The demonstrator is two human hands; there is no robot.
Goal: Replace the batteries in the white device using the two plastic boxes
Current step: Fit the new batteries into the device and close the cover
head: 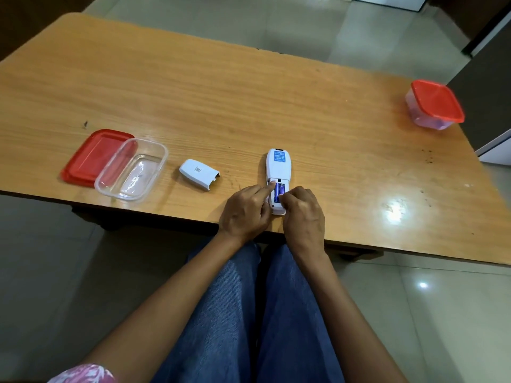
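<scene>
The white device [278,167] lies face down near the table's front edge, its battery bay uncovered with blue batteries [279,190] inside. My left hand [244,212] steadies the device's left side, index finger pressing at the top of the bay. My right hand [302,214] has its fingertips on the batteries in the bay. The device's white back cover [197,174] lies loose to the left. An open clear box [132,170] stands empty at the left, resting partly on its red lid [91,158]. A second clear box with a red lid [434,105] on it sits at the far right.
The wooden table [221,106] has its front edge right at my hands. My legs in blue jeans are below. A dark cabinet stands beside the table at the far right.
</scene>
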